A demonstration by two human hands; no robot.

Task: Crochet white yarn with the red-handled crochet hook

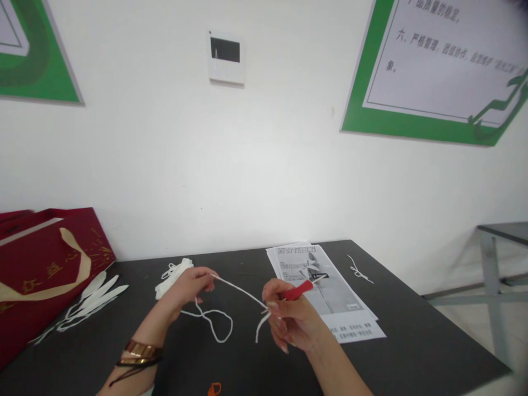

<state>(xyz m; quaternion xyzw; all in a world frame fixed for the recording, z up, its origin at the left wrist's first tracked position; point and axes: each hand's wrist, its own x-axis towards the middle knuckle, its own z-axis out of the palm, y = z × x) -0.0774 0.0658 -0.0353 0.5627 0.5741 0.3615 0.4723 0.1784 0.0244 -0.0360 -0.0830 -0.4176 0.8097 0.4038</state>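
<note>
My left hand point(196, 283) pinches a strand of white yarn point(239, 290), drawn fairly taut across to my right hand point(291, 316). The fingers of my right hand are closed on a crochet hook with a red grip point(299, 290), a thin metal end pointing up and to the right. A short white tail hangs below the right fingertips; the hook's working end is hidden there. Slack yarn loops on the table under my left hand. Just behind that hand lies a white yarn skein point(175, 275), partly covered by it.
Printed sheets point(342, 300) lie behind my right hand on the black table point(412, 341). White leaf-shaped pieces point(93, 297) rest at left beside a dark red bag point(49, 264). A small knotted yarn piece point(359, 270) is at right, an orange stitch marker point(214, 389) near the front.
</note>
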